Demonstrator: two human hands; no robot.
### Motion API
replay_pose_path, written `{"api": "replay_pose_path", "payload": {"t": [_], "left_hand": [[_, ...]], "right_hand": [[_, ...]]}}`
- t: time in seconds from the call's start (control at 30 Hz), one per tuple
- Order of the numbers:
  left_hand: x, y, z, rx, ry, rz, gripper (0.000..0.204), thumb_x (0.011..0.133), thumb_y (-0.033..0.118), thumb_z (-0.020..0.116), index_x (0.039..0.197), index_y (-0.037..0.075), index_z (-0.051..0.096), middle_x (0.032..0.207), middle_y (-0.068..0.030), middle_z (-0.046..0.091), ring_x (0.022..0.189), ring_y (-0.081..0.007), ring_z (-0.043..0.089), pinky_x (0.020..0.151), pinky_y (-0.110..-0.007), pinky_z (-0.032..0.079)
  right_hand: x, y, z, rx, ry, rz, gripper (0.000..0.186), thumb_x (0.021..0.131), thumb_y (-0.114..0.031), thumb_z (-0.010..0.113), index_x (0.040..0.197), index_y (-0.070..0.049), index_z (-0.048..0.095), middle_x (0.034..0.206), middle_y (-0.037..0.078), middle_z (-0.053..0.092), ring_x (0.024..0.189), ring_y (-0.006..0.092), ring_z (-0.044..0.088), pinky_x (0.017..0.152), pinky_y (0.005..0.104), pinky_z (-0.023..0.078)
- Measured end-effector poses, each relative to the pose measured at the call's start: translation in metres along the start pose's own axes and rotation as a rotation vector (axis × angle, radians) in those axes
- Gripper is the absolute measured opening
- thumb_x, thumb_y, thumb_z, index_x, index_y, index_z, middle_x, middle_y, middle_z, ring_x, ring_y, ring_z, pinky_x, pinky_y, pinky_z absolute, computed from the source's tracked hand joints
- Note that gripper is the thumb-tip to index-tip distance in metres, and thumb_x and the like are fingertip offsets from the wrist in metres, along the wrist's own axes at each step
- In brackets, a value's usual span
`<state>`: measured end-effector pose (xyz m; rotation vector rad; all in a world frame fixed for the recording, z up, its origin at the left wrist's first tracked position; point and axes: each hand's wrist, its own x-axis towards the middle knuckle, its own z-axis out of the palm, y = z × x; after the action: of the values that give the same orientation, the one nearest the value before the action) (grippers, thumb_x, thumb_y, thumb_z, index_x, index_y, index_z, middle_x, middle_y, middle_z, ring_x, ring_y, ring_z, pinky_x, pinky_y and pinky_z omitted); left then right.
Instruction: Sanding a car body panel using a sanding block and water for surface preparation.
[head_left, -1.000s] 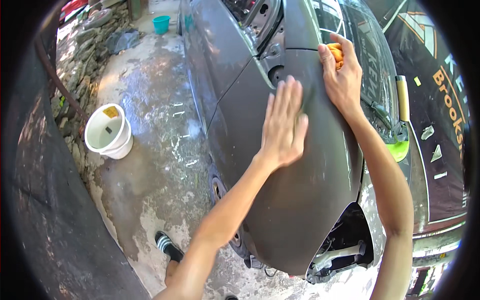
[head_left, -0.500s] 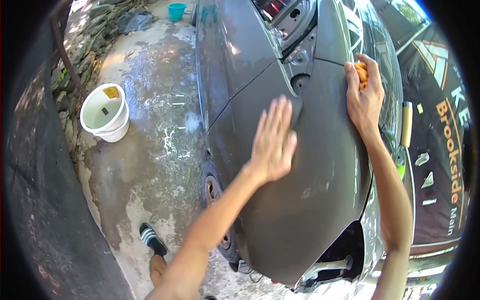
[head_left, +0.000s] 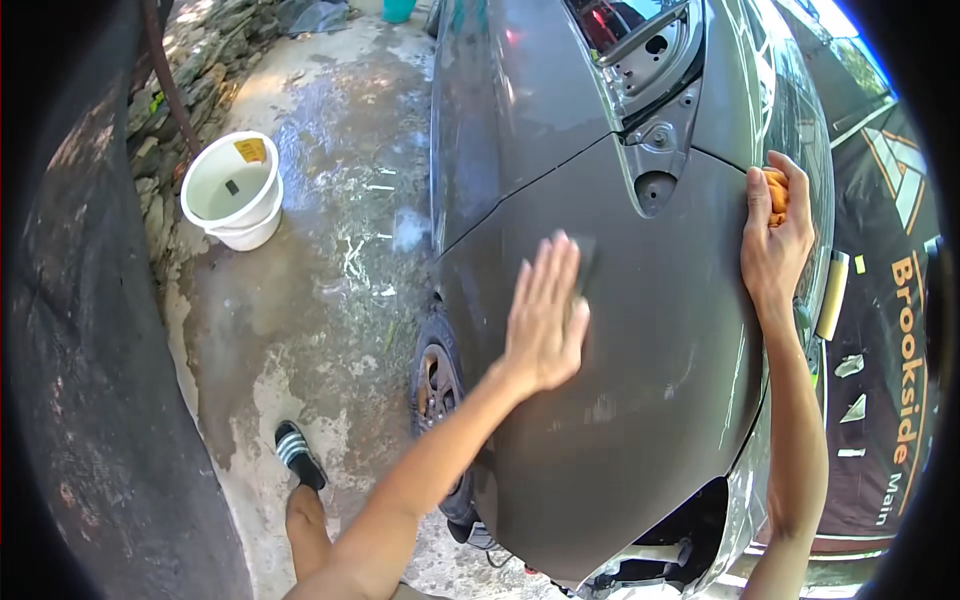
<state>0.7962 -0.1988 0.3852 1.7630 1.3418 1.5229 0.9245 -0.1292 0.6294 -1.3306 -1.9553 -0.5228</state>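
Note:
My left hand (head_left: pixel 545 320) lies flat on the dark grey front fender (head_left: pixel 600 430) of a car, fingers stretched out. A blurred dark patch (head_left: pixel 588 262), perhaps a thin sheet, shows beside its fingertips; whether it lies under the palm I cannot tell. Over to the right, my right hand (head_left: pixel 778 235) rests near the hood edge, with fingers closed around a crumpled orange cloth (head_left: pixel 776 195). The fender has pale scuffs and a wet sheen.
A white bucket (head_left: pixel 235 195) with water and a small dark piece stands at left on wet concrete (head_left: pixel 330 290). Below the fender are a wheel (head_left: pixel 437 385) and the open headlight gap (head_left: pixel 700 530). A dark printed banner (head_left: pixel 870 400) hangs at right; a stone wall (head_left: pixel 225 70) runs far left.
My left hand has slid slightly back toward me along the fender. The view has shifted, so the car sits further right; my right hand still grips the orange cloth.

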Motion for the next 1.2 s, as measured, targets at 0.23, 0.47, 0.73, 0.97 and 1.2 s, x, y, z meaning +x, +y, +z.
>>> {"api": "replay_pose_path", "payload": {"t": [0.23,0.47,0.73,0.97,1.2], "left_hand": [[-0.061,-0.007,0.015,-0.039,0.024,-0.181,0.064,0.104,0.033,0.026,0.157,-0.001,0.012,0.164,-0.0211,0.012,0.153,-0.0352,0.010,0.124,-0.047,0.008],[-0.084,-0.016,0.010,-0.124,0.096,-0.288,0.064,0.106,0.035,0.024,0.156,-0.004,0.013,0.163,-0.0245,0.012,0.152,-0.0379,0.013,0.124,-0.044,0.010],[-0.112,0.004,-0.002,-0.098,-0.002,-0.421,0.066,0.105,0.040,0.022,0.157,0.000,0.012,0.164,-0.0208,0.011,0.153,-0.0343,0.009,0.124,-0.045,0.006],[-0.004,-0.076,-0.041,-0.203,0.099,-0.364,0.064,0.107,0.035,0.023,0.154,-0.007,0.014,0.163,-0.0238,0.012,0.152,-0.0337,0.010,0.125,-0.041,0.009],[-0.151,-0.012,0.002,-0.131,0.007,-0.280,0.064,0.105,0.037,0.021,0.157,0.001,0.013,0.165,-0.0190,0.011,0.153,-0.0328,0.006,0.124,-0.042,0.006]], "right_hand": [[-0.004,0.004,0.000,-0.078,0.024,-0.041,0.038,0.100,-0.037,0.060,0.125,-0.009,0.060,0.107,0.014,0.068,0.099,0.0242,0.065,0.092,0.0358,0.048],[0.001,0.017,0.000,-0.103,0.030,-0.074,0.038,0.100,-0.038,0.059,0.123,-0.009,0.063,0.109,0.014,0.068,0.102,0.0265,0.065,0.093,0.0354,0.048],[0.001,0.023,0.010,-0.118,0.030,-0.083,0.041,0.098,-0.042,0.060,0.122,-0.009,0.065,0.110,0.015,0.069,0.104,0.0273,0.066,0.093,0.0356,0.049],[0.001,-0.007,0.019,-0.061,0.041,-0.076,0.041,0.098,-0.042,0.060,0.122,-0.009,0.065,0.111,0.014,0.069,0.105,0.0263,0.066,0.094,0.0354,0.049],[0.005,0.015,0.000,-0.128,0.039,-0.052,0.042,0.099,-0.043,0.058,0.124,-0.010,0.065,0.106,0.011,0.069,0.099,0.0207,0.065,0.093,0.0323,0.048]]}}
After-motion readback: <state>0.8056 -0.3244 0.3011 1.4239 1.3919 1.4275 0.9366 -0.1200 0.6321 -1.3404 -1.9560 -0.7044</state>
